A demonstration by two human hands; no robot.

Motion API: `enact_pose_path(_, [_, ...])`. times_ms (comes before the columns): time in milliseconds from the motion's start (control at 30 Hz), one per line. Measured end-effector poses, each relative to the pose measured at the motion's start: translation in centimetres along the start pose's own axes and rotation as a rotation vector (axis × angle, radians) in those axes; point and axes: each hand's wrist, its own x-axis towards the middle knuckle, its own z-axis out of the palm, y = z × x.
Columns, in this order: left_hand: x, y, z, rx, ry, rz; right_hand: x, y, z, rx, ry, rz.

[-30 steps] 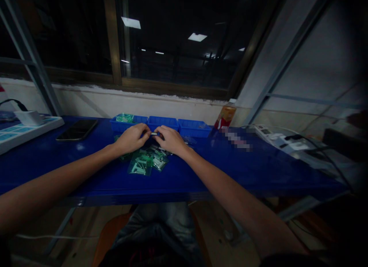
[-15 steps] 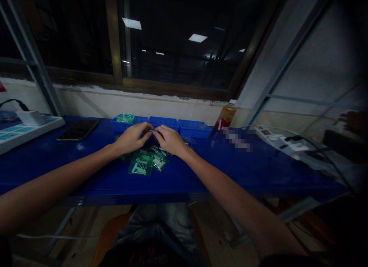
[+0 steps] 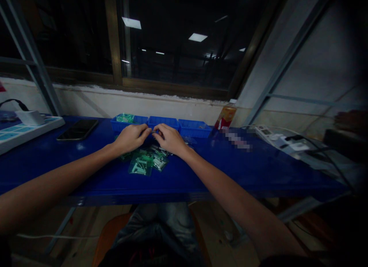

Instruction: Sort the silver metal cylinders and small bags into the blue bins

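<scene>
Slim pinched piece (image 3: 154, 132), perhaps metallic, too tiny and dim for sure identification.

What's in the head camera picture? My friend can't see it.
A person's right hand pinches a tiny piece, the left hand close beside it, near small clear packets on a blue table. Behind are three blue bins; a phone lies left, a drink bottle is right.

Thin piece (image 3: 154, 132), blurred, pinched at the far side of packets (image 3: 140, 164), packets clear and green, heaped, pale parts (image 3: 139, 169) inside
</scene>
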Motion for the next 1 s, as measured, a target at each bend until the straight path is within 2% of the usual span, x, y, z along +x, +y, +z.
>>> enact_pose_path(200, [0.06, -0.51, 0.47, -0.126, 0.069, 0.077, 0.14, -0.02, -0.02, -0.029, -0.003, 0.011])
enact_pose_path(667, [0.00, -0.11, 0.08, -0.011, 0.026, 0.023, 0.03, -0.15, -0.14, 0.019, 0.006, 0.010])
enact_pose_path(867, [-0.08, -0.07, 0.20, -0.136, 0.087, 0.082, 0.17, -0.27, -0.09, -0.034, -0.016, 0.013])
enact_pose_path(1000, [-0.07, -0.20, 0.39, -0.109, 0.114, 0.104, 0.10, -0.34, -0.13, -0.020, -0.008, 0.018])
